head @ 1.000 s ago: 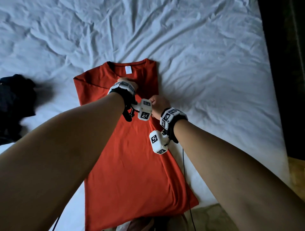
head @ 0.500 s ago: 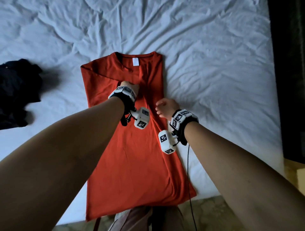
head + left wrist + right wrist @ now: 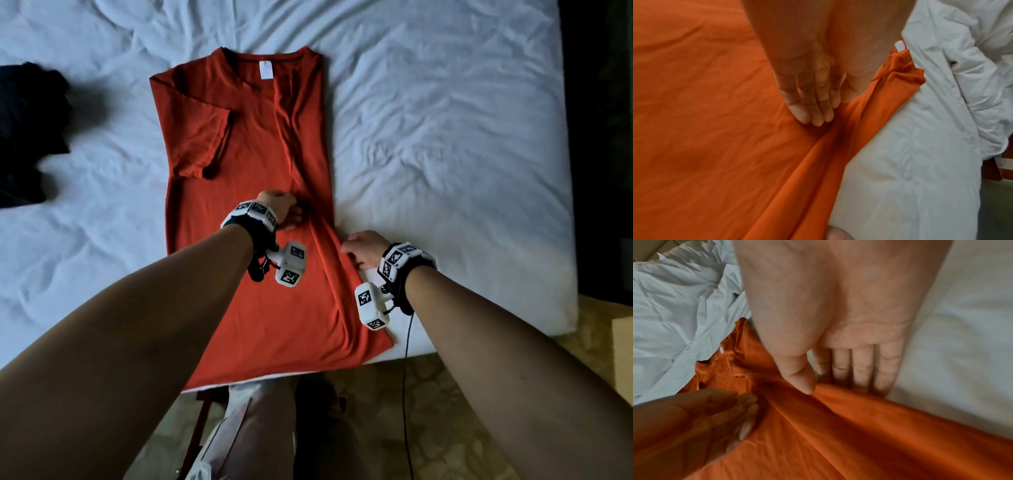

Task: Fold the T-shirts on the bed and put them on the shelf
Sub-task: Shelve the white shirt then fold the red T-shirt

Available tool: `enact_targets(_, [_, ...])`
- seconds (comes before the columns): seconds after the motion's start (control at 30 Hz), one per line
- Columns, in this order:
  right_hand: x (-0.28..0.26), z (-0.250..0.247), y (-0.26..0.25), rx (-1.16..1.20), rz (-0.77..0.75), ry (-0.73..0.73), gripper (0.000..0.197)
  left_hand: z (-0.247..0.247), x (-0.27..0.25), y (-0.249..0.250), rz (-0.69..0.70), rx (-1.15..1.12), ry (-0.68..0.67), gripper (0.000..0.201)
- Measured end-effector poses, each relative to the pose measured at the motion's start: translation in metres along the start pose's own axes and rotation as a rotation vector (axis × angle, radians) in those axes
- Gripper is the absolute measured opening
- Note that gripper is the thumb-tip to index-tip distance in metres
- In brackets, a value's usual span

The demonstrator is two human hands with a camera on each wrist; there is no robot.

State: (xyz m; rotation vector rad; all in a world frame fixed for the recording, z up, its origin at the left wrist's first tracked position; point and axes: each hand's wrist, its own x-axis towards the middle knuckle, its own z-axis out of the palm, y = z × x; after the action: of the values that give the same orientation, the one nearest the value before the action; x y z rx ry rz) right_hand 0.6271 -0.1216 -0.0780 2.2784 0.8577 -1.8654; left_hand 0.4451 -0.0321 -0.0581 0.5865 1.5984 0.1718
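Observation:
A red-orange T-shirt (image 3: 239,137) lies lengthwise on the white bed (image 3: 445,137), collar far, hem at the near edge, its left sleeve folded in over the body. My left hand (image 3: 281,209) presses flat on the shirt's middle, and its straight fingers (image 3: 809,113) push a crease in the cloth (image 3: 694,129). My right hand (image 3: 359,248) is at the shirt's right edge. There its straight fingers (image 3: 861,369) lie on the sheet with the tips tucked under the fabric (image 3: 859,434) and the thumb on top.
A dark garment (image 3: 27,130) lies crumpled on the bed at the far left. The rumpled sheet stretches to the right of the shirt. Patterned floor (image 3: 445,411) and my leg (image 3: 260,428) are below the bed's near edge. A pale wooden piece (image 3: 621,349) stands at the right.
Both hands have slid down the shirt toward the hem. The right hand went from the shirt's middle out to its right edge.

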Motion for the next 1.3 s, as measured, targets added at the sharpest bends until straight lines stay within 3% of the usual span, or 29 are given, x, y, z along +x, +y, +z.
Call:
enact_targets(0.13, [-0.015, 0.003, 0.038, 0.036, 0.022, -0.069, 0.012, 0.016, -0.021, -0.034, -0.026, -0.010, -0.004, 0.014])
enact_targets(0.2, [-0.026, 0.007, 0.055, 0.047, 0.032, -0.079, 0.002, 0.022, -0.031, -0.053, -0.045, -0.004, -0.004, 0.010])
enact_targets(0.3, [-0.035, 0.011, 0.084, 0.025, 0.025, -0.088, 0.016, 0.030, -0.045, -0.079, -0.098, -0.021, -0.042, 0.013])
enact_targets(0.53, [-0.057, 0.015, 0.133, -0.013, -0.117, -0.148, 0.017, 0.044, -0.076, -0.131, -0.158, -0.012, -0.142, 0.020])
enact_targets(0.73, [-0.084, 0.027, 0.135, -0.114, -0.332, -0.172, 0.050, 0.052, -0.098, -0.160, -0.153, -0.060, -0.141, 0.022])
enact_targets(0.87, [-0.098, 0.047, 0.123, -0.199, -0.379, -0.172, 0.082, 0.053, -0.113, -0.173, -0.147, -0.112, -0.133, 0.026])
enact_targets(0.97, [-0.107, 0.066, 0.114, -0.240, -0.412, -0.176, 0.090, 0.050, -0.120, -0.181, -0.148, -0.180, -0.149, 0.032])
enact_targets(1.17, [-0.114, 0.107, 0.105, -0.195, -0.351, -0.238, 0.081, 0.035, -0.122, -0.198, -0.157, -0.235, -0.154, 0.049])
enact_targets(1.3, [-0.110, 0.111, 0.106, -0.158, -0.366, -0.241, 0.051, 0.028, -0.119, -0.207, -0.153, -0.160, -0.110, 0.041])
